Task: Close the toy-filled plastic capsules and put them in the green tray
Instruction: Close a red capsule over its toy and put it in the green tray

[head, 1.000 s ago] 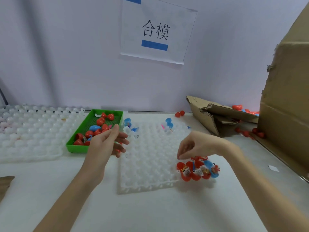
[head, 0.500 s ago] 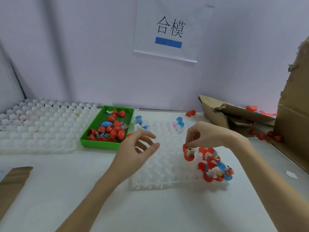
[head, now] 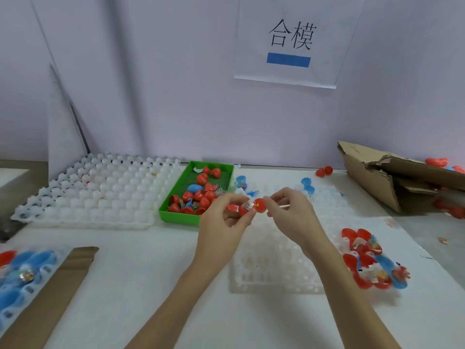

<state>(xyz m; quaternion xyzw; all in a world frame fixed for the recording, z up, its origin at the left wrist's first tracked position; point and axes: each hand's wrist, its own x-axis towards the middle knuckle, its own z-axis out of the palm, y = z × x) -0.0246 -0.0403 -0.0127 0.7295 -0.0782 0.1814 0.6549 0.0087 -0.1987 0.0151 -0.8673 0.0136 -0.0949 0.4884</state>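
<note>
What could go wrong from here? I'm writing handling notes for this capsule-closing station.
1. The red capsule, pinched between the left hand and right hand, has a paper slip poking out at the seam; it could get caught and stop the halves closing.
2. The capsule is held in the air above the white tray; a slip could spill the toy.
3. The green tray is already crowded at its near end, so a tossed capsule might bounce out.

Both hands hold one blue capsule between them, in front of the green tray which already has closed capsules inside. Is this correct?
Not quite: the capsule held between the left hand and the right hand is red, not blue, as the head view shows. The rest is right: both hands hold it in front of the green tray, which already has capsules inside.
</note>
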